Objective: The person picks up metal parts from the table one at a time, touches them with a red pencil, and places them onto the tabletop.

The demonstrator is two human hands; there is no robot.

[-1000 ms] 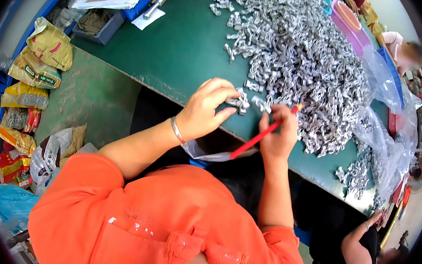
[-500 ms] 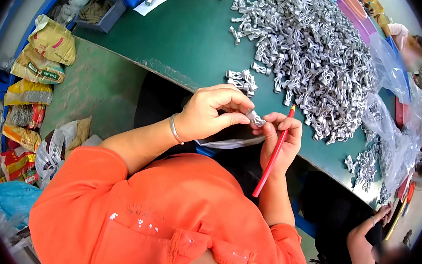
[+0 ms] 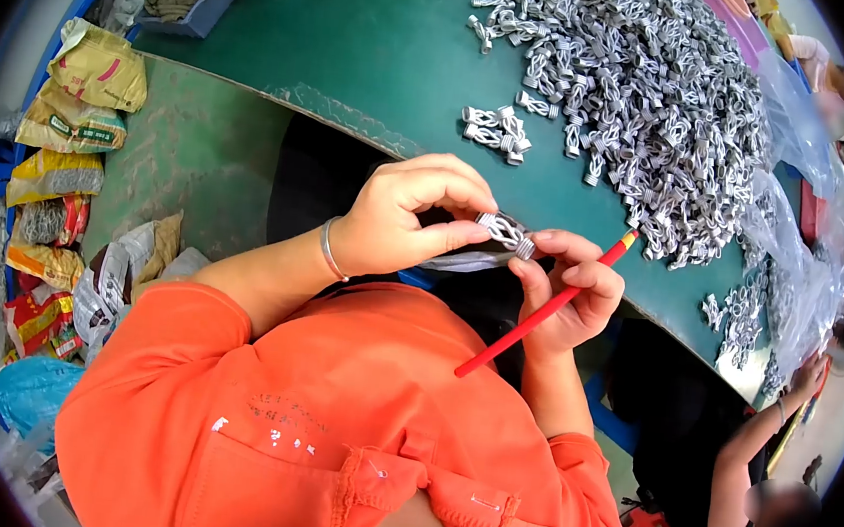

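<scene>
Between my two hands is a small silver-grey metal piece (image 3: 506,234) with open twisted strands and ribbed ends. My left hand (image 3: 408,212) pinches its left end between thumb and fingers. The fingertips of my right hand (image 3: 572,295) close on its other end. A red pencil (image 3: 521,330) also rests in my right hand, slanting down to the left, its yellow-banded end up. Beyond my hands, a small group of similar metal pieces (image 3: 497,133) lies on the green table (image 3: 361,47). The large pile of metal pieces (image 3: 646,112) spreads behind it.
A grey bin (image 3: 197,18) holding gloves or cloth stands at the table's far left. Clear plastic bags (image 3: 793,266) lie along the right side. Several sacks (image 3: 97,75) line the left wall. Another person's arm (image 3: 753,438) is at the lower right.
The metal piece now shows more fully, stretched between both hands' fingertips. My right hand has shifted slightly right, and the pencil has tilted flatter. The other person's arm has moved up and right.
</scene>
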